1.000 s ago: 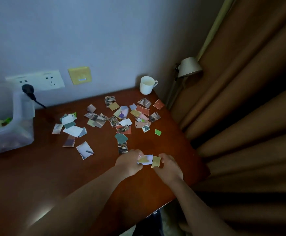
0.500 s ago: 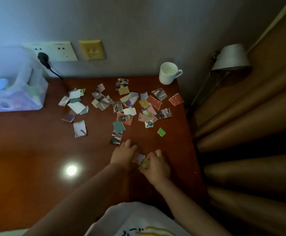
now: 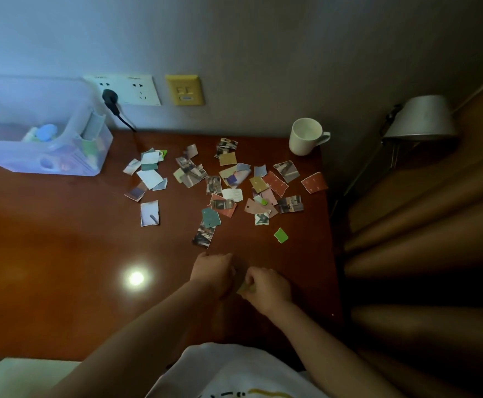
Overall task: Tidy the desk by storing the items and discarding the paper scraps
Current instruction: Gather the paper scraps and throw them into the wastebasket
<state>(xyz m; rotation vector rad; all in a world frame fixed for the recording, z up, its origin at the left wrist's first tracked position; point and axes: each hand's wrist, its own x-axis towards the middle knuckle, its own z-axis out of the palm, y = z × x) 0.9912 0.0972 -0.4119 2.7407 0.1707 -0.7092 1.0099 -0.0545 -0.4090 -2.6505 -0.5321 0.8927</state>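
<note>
Pinching a yellowish scrap (image 3: 244, 289) in right grip (image 3: 266, 285), clamped on its edge, low over near-right bench (image 3: 62, 254). Left grip (image 3: 214, 271) curled just beside it; cannot tell whether closed on anything. Paper scraps (image 3: 234, 191) scattered mid to far, some overlapping. Probably light, limp, lying flat: best nipped at a lifted corner or slid to the bench edge, easily dropped. White mug (image 3: 306, 136) far right beside the pile, clear storage box (image 3: 42, 145) far left, lamp (image 3: 421, 119) off the right edge. Nothing between grips and nearest scraps.
</note>
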